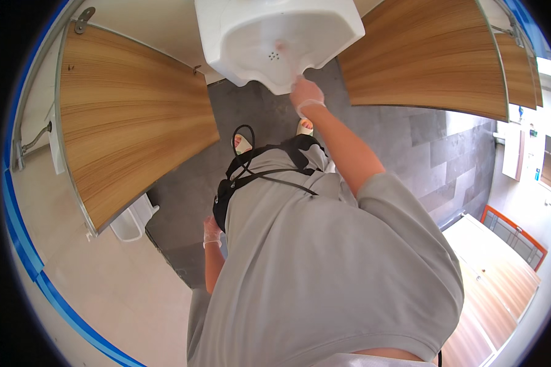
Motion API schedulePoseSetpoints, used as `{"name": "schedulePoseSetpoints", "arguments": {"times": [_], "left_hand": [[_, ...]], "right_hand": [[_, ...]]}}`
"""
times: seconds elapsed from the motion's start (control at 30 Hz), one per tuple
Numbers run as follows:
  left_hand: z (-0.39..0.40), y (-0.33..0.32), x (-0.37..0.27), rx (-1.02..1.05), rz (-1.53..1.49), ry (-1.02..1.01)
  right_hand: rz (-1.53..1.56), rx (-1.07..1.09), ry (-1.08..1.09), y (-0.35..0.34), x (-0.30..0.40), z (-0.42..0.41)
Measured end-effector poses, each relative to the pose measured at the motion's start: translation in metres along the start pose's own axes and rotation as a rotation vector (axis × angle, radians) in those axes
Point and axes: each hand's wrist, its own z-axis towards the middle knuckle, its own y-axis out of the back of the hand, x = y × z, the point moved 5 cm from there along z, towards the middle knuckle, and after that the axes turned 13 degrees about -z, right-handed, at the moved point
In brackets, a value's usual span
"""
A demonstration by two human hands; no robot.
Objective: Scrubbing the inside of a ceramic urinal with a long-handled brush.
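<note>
A white ceramic urinal (248, 50) hangs on the wall in front of me, with several small drain holes in its bowl. My right hand (307, 91), in a clear plastic glove, is curled at the urinal's front lip. The angle hides whether its fingers hold anything. A pinkish blur (280, 46) shows on the bowl above the drain, perhaps a reflection. My left hand (212, 230), gloved the same way, hangs by my hip near a black waist strap (220, 202); its fingers are partly hidden.
Wood-grain partitions flank the urinal, one on the left (137, 119) and one on the right (427, 59). Beyond the left one is another white urinal (131, 225). A black cable (275, 179) loops from my waist. Grey tiles (395, 137) cover the floor. Wood-grain panels (491, 284) stand at lower right.
</note>
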Motion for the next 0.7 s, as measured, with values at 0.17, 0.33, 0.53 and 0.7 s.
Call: {"name": "schedulePoseSetpoints", "arguments": {"times": [0.17,0.33,0.53,0.7], "left_hand": [[0.009,-0.024,-0.134,0.247,0.599,0.035],[0.005,-0.009,-0.027,-0.054,-0.300,0.530],[0.058,-0.022,-0.051,-0.036,-0.468,0.398],[0.051,-0.021,-0.102,-0.158,-0.644,0.526]], "right_hand": [[0.161,0.063,0.108,-0.025,0.017,-0.008],[0.257,0.156,0.140,-0.014,-0.001,-0.024],[-0.205,0.216,0.273,0.019,-0.054,-0.026],[-0.109,0.105,0.132,0.046,-0.072,0.003]]}}
